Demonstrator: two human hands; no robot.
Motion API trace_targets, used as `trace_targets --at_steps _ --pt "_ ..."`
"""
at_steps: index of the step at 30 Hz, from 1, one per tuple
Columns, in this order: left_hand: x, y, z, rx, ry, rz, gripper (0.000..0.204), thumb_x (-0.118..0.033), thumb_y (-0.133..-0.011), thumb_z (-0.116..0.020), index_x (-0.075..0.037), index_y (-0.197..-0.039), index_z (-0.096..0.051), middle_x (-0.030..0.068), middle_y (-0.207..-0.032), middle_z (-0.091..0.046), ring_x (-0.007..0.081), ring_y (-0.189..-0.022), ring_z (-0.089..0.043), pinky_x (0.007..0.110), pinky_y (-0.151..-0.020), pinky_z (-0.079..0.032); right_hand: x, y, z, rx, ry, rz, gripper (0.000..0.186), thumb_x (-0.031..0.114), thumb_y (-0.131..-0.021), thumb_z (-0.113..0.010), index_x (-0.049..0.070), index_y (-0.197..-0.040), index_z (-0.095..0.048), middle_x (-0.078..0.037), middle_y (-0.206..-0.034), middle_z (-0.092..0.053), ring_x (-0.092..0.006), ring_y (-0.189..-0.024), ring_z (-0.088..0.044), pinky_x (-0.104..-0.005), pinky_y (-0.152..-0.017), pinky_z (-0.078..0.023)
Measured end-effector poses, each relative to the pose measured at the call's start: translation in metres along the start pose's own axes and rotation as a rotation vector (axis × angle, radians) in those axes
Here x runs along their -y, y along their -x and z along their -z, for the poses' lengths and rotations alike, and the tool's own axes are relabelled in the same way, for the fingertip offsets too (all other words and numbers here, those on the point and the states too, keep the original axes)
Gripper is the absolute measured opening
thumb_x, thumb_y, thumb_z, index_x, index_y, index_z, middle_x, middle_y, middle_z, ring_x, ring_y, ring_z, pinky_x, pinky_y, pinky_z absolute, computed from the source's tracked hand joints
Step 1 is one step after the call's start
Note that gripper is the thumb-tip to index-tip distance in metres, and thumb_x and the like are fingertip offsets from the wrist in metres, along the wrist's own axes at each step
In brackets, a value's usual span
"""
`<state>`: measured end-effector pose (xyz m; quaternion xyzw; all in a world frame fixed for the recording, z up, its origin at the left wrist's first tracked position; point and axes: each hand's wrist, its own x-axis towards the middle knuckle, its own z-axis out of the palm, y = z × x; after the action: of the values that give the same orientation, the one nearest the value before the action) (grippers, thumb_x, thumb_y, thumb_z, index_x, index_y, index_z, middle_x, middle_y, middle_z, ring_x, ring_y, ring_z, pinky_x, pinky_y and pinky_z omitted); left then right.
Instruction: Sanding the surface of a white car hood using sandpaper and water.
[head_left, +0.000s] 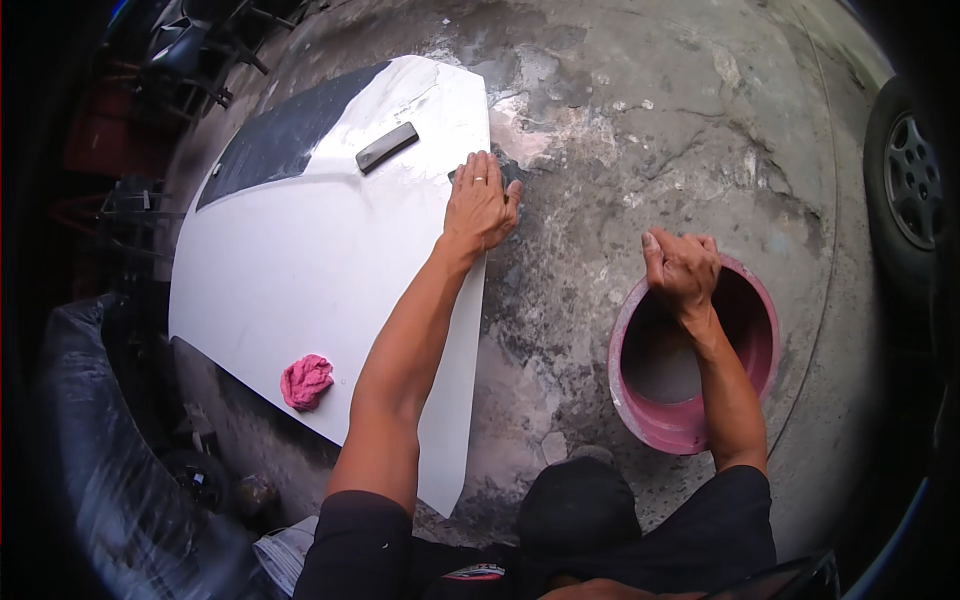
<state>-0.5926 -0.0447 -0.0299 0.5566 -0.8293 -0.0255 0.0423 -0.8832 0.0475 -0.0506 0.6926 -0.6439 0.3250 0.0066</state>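
My left hand lies with its fingers stretched out flat at the right edge of a white panel shaped like a car bonnet. Dark material, perhaps sandpaper, peeps out beside its fingers; most of it is hidden. My right hand is closed, fingers curled, above the far rim of a round pink tub. Whatever it may hold is hidden. On the panel rest a dark oblong block and, at the near left, a crumpled pink cloth. A dark grey area covers the panel's far left part.
Rough, stained concrete floor surrounds the panel and tub. A car wheel stands at the far right. Clear plastic sheeting bulges at the near left. Dark metal frames stand at the far left.
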Motion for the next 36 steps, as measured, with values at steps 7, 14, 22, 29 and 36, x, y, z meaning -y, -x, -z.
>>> trace_targets --at_steps 7,14,22,29,36 --pt "-0.024 0.163 0.039 0.123 0.094 0.134 0.069 -0.038 -0.102 -0.041 0.013 -0.148 -0.029 0.0314 -0.155 -0.026 0.0425 -0.147 -0.021 0.049 -0.122 -0.014 0.0 -0.001 0.001 -0.009 0.01 -0.016 0.016 0.026 -0.088 -0.063 0.015 -0.077 -0.069 -0.008 -0.057 -0.056 -0.0259 -0.058 -0.057 -0.0385 -0.068 -0.041" --pt "0.058 0.017 0.003 0.066 0.002 0.211 0.068 -0.038 -0.103 -0.037 0.011 -0.15 -0.025 0.0277 -0.157 -0.026 0.0363 -0.149 -0.02 0.044 -0.123 -0.012 0.001 -0.002 0.002 -0.004 -0.035 0.005 0.019 0.028 -0.088 -0.063 0.015 -0.075 -0.068 -0.008 -0.057 -0.055 -0.0261 -0.058 -0.057 -0.038 -0.068 -0.041" --pt "0.01 0.176 0.034 0.169 0.054 -0.038 0.067 -0.032 -0.099 -0.044 0.012 -0.147 -0.029 0.0309 -0.155 -0.027 0.042 -0.147 -0.023 0.049 -0.122 -0.016 0.002 -0.001 0.006 0.009 -0.022 -0.014 0.016 0.025 -0.09 -0.064 0.013 -0.084 -0.072 -0.007 -0.062 -0.06 -0.0242 -0.061 -0.058 -0.0362 -0.072 -0.041" --pt "0.059 0.05 -0.005 -0.011 -0.007 0.206 0.065 -0.031 -0.101 -0.04 0.012 -0.148 -0.028 0.0271 -0.157 -0.027 0.0364 -0.149 -0.02 0.044 -0.123 -0.014 0.002 -0.001 0.006 0.064 -0.021 -0.013 0.017 0.025 -0.09 -0.064 0.012 -0.089 -0.074 -0.007 -0.064 -0.062 -0.0235 -0.061 -0.059 -0.0354 -0.074 -0.041" --pt "0.007 0.176 0.03 0.066 0.003 0.475 0.071 -0.031 -0.101 -0.039 0.016 -0.149 -0.017 0.0343 -0.158 -0.014 0.0426 -0.15 -0.011 0.048 -0.123 -0.007 0.001 0.001 0.007 0.051 -0.024 -0.014 0.018 0.026 -0.091 -0.063 0.012 -0.089 -0.074 -0.007 -0.065 -0.063 -0.0243 -0.061 -0.058 -0.0355 -0.074 -0.042"
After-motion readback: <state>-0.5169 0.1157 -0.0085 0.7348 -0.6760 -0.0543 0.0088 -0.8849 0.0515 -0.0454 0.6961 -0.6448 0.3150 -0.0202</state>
